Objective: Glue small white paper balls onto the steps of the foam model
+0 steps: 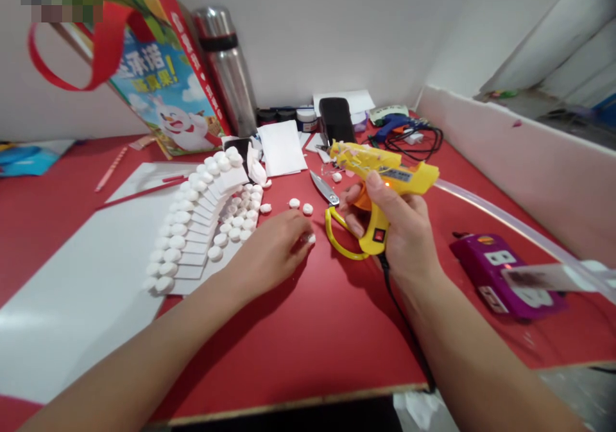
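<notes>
White balls (pixel 178 229) are already lining both sides of the steps (pixel 196 228), several loose balls (pixel 294 203) are lying unfixed nearby; left hand (pixel 276 242) is pinching one, right hand (pixel 407 226) is gripping the gun (pixel 370 161)

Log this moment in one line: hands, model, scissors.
left hand: white piece at fingertips; right hand: holding yellow glue gun; curved white model: left of left hand; scissors: on red table

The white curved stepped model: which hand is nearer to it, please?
Left. The left hand is just right of the model; the right hand, holding the yellow glue gun, is farther right.
</notes>
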Demonstrator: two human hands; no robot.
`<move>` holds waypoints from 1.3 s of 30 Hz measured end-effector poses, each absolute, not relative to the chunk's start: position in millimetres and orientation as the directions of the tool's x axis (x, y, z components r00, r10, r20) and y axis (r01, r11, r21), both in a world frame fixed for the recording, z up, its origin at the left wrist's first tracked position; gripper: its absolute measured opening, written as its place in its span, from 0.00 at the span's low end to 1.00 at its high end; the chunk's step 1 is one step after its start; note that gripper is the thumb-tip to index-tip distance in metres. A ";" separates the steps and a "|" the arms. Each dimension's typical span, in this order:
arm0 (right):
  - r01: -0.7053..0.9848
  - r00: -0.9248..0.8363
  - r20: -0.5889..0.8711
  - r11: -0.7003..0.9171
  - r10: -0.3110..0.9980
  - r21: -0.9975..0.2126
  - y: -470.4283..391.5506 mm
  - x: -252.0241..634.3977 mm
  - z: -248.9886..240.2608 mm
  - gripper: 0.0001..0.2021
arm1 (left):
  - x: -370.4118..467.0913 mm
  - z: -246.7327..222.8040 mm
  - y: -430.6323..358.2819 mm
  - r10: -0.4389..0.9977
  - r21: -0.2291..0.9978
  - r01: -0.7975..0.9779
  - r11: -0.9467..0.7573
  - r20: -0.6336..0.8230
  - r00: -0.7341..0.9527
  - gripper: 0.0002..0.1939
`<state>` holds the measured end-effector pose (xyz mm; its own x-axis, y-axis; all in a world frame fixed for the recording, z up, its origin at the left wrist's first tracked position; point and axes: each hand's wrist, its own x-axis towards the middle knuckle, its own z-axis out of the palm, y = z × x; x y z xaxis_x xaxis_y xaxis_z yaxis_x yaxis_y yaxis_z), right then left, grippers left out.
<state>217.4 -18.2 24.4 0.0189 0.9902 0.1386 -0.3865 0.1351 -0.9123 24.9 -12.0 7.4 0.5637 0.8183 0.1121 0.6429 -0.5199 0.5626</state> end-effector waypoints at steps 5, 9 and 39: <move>-0.314 0.007 0.130 0.126 0.991 -0.941 -17.9 216.8 23.6 0.15 | 8.9 15.6 -13.3 0.936 0.980 0.194 0.049 -0.113 0.332 0.10; -0.302 0.019 0.134 0.134 0.991 -0.944 -16.9 216.0 22.2 0.15 | -0.8 17.9 -15.9 0.900 0.872 -0.280 0.402 -0.320 0.295 0.14; -0.255 -0.331 -0.022 -0.111 0.944 -0.961 -31.4 202.3 18.1 0.15 | -37.7 11.8 -30.0 0.960 0.845 -0.457 0.279 -0.249 0.126 0.12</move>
<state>202.3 -31.4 18.1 -0.3305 0.9435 -0.0218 -0.2547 -0.1114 -0.9606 -37.7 -30.0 11.8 0.1259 0.9603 -0.2489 -0.4568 0.2789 0.8447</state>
